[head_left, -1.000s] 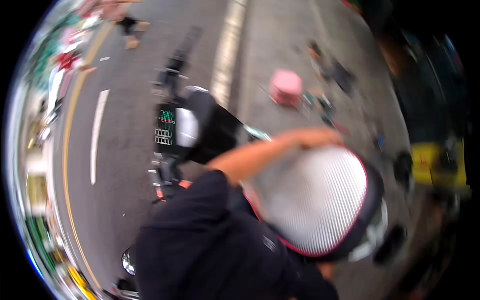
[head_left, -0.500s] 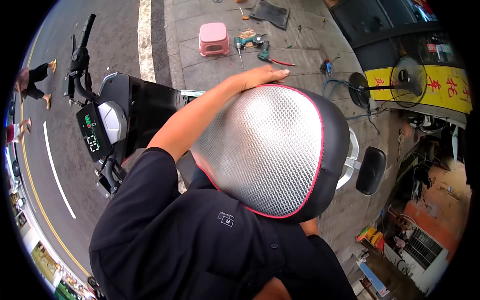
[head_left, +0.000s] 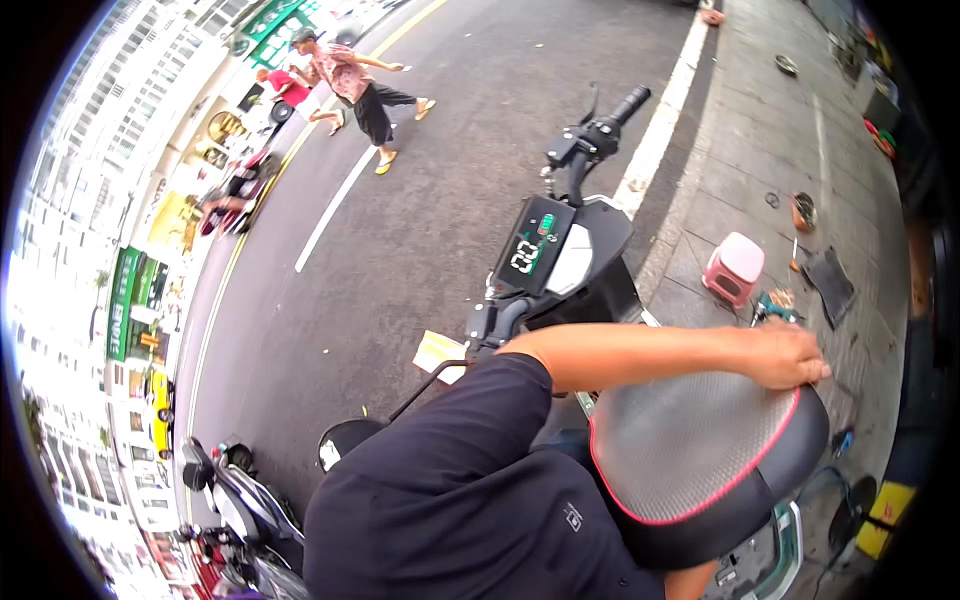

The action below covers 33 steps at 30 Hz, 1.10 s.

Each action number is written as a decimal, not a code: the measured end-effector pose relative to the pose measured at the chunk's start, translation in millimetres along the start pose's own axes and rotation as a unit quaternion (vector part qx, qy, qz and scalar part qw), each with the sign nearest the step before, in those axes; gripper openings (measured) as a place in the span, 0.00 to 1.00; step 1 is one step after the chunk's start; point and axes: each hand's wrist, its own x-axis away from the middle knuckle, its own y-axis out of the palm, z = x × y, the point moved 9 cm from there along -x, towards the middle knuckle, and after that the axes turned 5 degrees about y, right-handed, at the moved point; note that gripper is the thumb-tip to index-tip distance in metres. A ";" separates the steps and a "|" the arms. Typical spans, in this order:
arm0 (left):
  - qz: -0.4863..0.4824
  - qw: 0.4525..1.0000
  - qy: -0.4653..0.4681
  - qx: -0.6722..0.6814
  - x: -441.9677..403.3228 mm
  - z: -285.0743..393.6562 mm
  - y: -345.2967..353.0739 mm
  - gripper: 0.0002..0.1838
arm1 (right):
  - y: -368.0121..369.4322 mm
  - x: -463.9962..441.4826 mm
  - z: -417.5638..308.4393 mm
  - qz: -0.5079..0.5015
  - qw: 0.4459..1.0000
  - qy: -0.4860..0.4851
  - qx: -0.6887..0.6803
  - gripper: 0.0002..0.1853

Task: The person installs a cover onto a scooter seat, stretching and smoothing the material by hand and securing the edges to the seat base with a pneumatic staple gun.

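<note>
My left hand (head_left: 788,356) grips the far edge of the scooter seat (head_left: 680,440), its fingers curled over the rim. The seat has a silver-grey textured top, red piping and black sides. My left forearm crosses above the front part of the seat. A bit of my right forearm (head_left: 690,580) shows below the seat's near side; the hand itself is hidden. Ahead of the seat are the scooter's lit display (head_left: 530,248), reading zero, and a handlebar grip (head_left: 630,103).
A pink stool (head_left: 735,270), a power tool (head_left: 775,305) and a dark mat (head_left: 829,287) are on the pavement. A pedestrian (head_left: 355,85) walks on the road with another person nearby. Parked scooters (head_left: 250,510) stand at lower left. The rear grab rail (head_left: 790,550) sticks out behind the seat.
My view has swung left toward the road, so the seat now sits lower right. My left hand stays on the seat's far edge, with its fingers more curled.
</note>
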 end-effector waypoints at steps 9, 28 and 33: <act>0.006 0.924 -0.275 -0.266 78.4 -59.9 -117.6 0.41 | 181.9 22.1 -234.6 -0.148 0.927 -0.344 -0.010 0.21; -0.366 0.709 -0.361 -0.483 76.4 -98.3 -98.9 0.23 | 189.8 42.2 -238.2 -0.034 0.914 -0.372 -0.161 0.11; -0.356 0.730 -0.359 -0.461 69.9 -102.4 -96.6 0.20 | 174.5 -27.6 -217.3 -0.011 0.935 -0.315 -0.162 0.12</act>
